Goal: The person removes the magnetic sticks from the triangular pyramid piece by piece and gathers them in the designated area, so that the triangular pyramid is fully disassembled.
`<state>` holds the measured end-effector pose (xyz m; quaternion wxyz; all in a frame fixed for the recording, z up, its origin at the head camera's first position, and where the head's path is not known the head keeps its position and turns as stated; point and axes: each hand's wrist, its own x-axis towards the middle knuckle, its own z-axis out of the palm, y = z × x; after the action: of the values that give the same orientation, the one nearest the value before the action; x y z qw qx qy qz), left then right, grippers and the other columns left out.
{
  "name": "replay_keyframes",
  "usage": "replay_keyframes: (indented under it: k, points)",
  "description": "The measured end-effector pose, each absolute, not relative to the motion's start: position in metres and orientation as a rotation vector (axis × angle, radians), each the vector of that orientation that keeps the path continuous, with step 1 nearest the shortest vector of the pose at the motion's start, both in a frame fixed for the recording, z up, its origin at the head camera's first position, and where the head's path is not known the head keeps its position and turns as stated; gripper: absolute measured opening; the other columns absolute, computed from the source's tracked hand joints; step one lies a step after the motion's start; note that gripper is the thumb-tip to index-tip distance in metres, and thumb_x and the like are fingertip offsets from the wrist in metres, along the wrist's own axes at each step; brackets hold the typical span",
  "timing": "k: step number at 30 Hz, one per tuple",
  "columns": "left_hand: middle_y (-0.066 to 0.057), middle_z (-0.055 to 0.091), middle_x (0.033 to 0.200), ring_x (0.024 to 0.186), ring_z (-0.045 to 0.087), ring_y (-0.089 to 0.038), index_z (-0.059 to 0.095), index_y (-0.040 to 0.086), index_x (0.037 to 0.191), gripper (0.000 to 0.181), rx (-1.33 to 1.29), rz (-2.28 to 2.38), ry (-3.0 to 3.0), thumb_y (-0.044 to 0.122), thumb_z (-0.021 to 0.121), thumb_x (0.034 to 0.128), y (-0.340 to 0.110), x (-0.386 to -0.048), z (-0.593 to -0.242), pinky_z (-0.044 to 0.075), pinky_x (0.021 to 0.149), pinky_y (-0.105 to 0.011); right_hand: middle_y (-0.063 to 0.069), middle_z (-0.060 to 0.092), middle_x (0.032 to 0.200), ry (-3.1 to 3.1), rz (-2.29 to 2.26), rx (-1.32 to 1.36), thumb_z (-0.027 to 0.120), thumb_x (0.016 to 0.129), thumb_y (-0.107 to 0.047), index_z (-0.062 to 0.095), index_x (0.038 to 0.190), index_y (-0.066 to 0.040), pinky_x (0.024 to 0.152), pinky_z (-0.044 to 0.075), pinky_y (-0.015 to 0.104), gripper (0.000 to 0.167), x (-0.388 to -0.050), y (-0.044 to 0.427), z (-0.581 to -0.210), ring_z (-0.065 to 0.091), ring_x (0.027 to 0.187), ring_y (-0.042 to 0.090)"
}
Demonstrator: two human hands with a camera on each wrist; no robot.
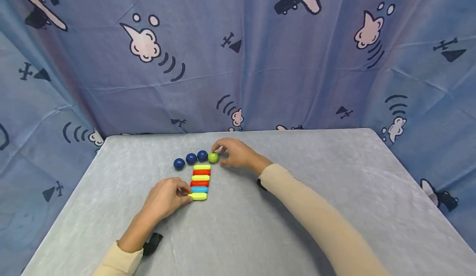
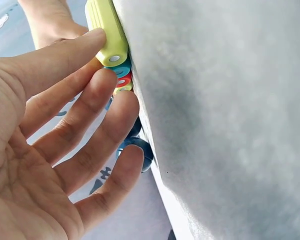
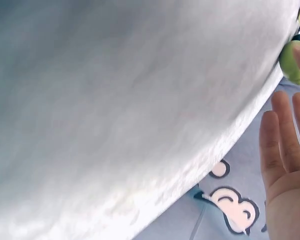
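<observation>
Several short coloured sticks lie side by side in a column, with a yellow-green stick [image 1: 200,196] nearest, then a blue stick [image 1: 199,189] and a red stick [image 1: 199,183]. My left hand [image 1: 167,197] pinches the left end of that nearest yellow-green stick between thumb and index finger; its other fingers spread loosely in the left wrist view. Beyond the column, a green ball [image 1: 213,157] sits at the right end of a row of balls. Thumb and index finger of my right hand [image 1: 238,154] are around the green ball, the rest extended in the right wrist view.
Blue balls [image 1: 191,158] continue the row leftward, the leftmost blue ball [image 1: 179,164] standing a little apart. Everything lies on a grey-white covered table [image 1: 297,210]. A blue patterned curtain [image 1: 201,61] hangs behind its far edge.
</observation>
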<state>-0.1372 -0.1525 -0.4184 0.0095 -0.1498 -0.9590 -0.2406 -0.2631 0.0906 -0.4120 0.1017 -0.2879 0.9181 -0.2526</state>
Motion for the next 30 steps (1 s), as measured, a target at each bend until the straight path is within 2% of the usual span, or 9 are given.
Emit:
replay_keyframes:
  k: [7,13,19,23,30]
  points:
    - [0.008,0.066,0.074,0.066,0.053,-0.005,0.077,0.019,0.081,0.011,-0.462,-0.771,-3.014,0.021,0.087,0.0754,-0.153,-0.139,-0.416,0.043,0.061,-0.025,-0.002,0.063,0.131,2.74,-0.684,-0.846,0.079,0.084,-0.013,0.062,0.128,-0.018,0.1,0.05,0.039,0.047,-0.256,0.117,-0.405,0.062,0.116,0.02]
    - [0.007,0.069,0.077,0.068,0.055,-0.007,0.078,0.018,0.086,0.008,-0.414,-0.802,-3.027,0.024,0.082,0.0817,-0.167,-0.145,-0.408,0.043,0.06,-0.027,-0.001,0.063,0.13,2.778,-0.632,-0.831,0.075,0.089,-0.019,0.062,0.128,-0.017,0.1,0.05,0.041,0.041,-0.252,0.155,-0.407,0.062,0.117,0.021]
    - [-0.001,0.072,0.086,0.071,0.059,-0.011,0.077,0.013,0.092,0.013,-0.372,-0.738,-2.997,0.023,0.079,0.0848,-0.191,-0.167,-0.398,0.044,0.06,-0.029,-0.001,0.063,0.13,2.832,-0.586,-0.785,0.071,0.093,-0.026,0.063,0.127,-0.018,0.1,0.049,0.044,0.036,-0.246,0.203,-0.41,0.062,0.118,0.023]
    - [-0.008,0.071,0.093,0.078,0.063,-0.019,0.077,0.009,0.098,0.017,-0.371,-0.649,-2.98,0.022,0.075,0.0878,-0.207,-0.185,-0.396,0.048,0.063,-0.034,0.003,0.064,0.129,2.875,-0.58,-0.718,0.07,0.093,-0.027,0.064,0.127,-0.016,0.1,0.049,0.047,0.036,-0.237,0.232,-0.41,0.062,0.118,0.027]
    - [-0.018,0.065,0.107,0.096,0.064,-0.037,0.071,0.002,0.111,0.025,-0.398,-0.474,-2.947,0.019,0.068,0.0936,-0.234,-0.215,-0.405,0.051,0.075,-0.052,0.008,0.065,0.128,3.001,-0.488,-0.574,0.067,0.095,-0.031,0.066,0.124,-0.014,0.1,0.047,0.052,0.033,-0.233,0.276,-0.415,0.06,0.119,0.03]
